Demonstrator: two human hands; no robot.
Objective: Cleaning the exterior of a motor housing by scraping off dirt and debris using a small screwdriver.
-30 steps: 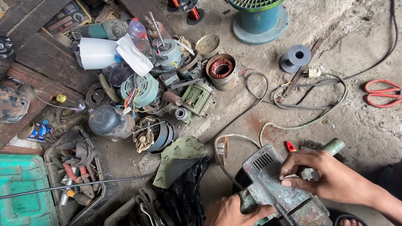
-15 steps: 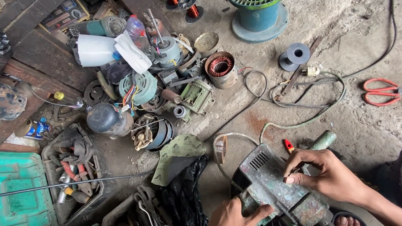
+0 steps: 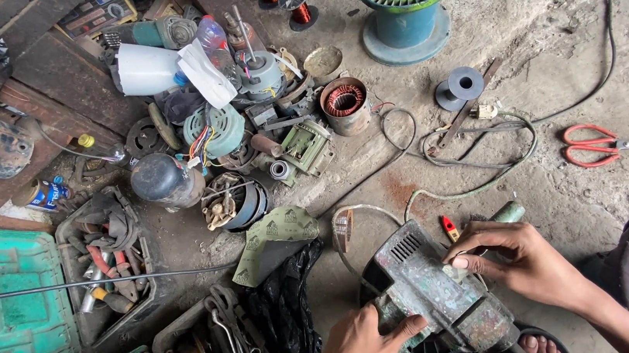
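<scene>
Lying low in the view on the floor, the worn grey power-tool housing (image 3: 436, 292) runs its long axis from upper left, at the vent slots, down to lower right. The left hand (image 3: 363, 346) grasps its near lower edge, thumb laid across the casing; the right hand (image 3: 522, 260) presses fingertips on the upper right side, seemingly around a thin tool, though that is hard to make out. Both grips sit on the housing, the right nearer its middle. Folded green sandpaper sheets (image 3: 274, 239) with dark printed marks lie just left; red-handled scissors (image 3: 599, 145) lie well apart.
</scene>
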